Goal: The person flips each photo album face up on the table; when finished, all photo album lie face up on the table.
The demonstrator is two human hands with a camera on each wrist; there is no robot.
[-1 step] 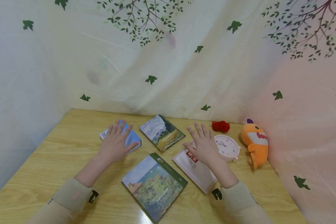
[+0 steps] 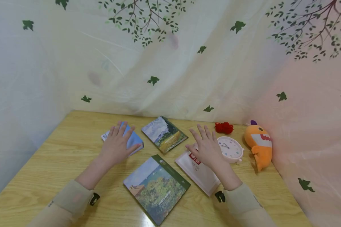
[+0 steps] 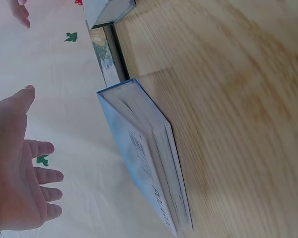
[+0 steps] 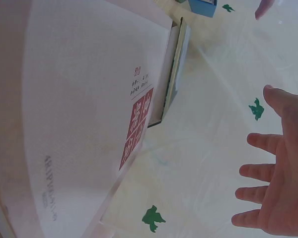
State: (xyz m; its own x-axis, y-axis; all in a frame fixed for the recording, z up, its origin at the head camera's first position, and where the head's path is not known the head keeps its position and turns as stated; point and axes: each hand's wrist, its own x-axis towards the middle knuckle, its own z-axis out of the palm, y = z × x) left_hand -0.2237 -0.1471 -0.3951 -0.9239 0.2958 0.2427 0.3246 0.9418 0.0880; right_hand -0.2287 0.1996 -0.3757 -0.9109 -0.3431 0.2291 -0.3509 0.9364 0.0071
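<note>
My left hand [image 2: 116, 146], fingers spread and straight, hovers palm down over a blue book [image 2: 135, 141]. In the left wrist view a gap separates that hand [image 3: 20, 173] from the thick blue-covered book [image 3: 131, 134]. On the other side, my right hand [image 2: 207, 149] is held likewise above a flat pale pink thing with a red label [image 2: 200, 173], partly covering it and a pink alarm clock [image 2: 231, 149]. The right wrist view shows the hand [image 4: 283, 173] apart from the pale flat thing [image 4: 84, 99]. Neither hand holds anything.
A large album with a painted landscape cover [image 2: 159, 189] lies at the front middle of the wooden table [image 2: 54, 167]. Behind it lies a smaller painted-cover book [image 2: 164, 134]. Red yarn [image 2: 224, 128] and an orange shark plush [image 2: 258, 146] are at the back right, beside the curtain [image 2: 307, 135].
</note>
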